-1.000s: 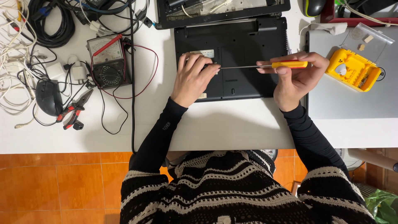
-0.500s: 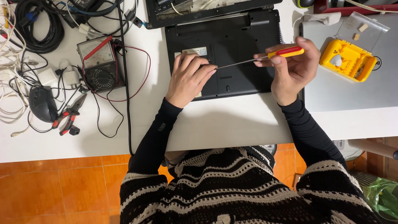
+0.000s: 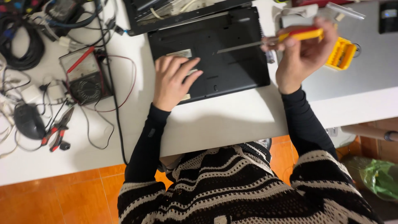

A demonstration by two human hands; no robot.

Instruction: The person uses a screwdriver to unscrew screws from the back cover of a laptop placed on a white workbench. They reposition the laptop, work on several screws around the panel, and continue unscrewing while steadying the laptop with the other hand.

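Left hand [image 3: 173,81] flat, fingers spread, on black laptop base [image 3: 209,52]; right hand [image 3: 304,54] gripping yellow-handled screwdriver [image 3: 273,39] (shaft pointing left).

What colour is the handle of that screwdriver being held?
Yellow with a red stripe, on the long-shafted screwdriver in the right hand; the head view shows it.

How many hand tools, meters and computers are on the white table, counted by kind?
Screwdriver, held in the right hand: 1
Pliers: 1
Multimeter: 1
Black laptop, under the left hand: 1
Computer mouse: 1
Yellow bit case: 1
Total: 6
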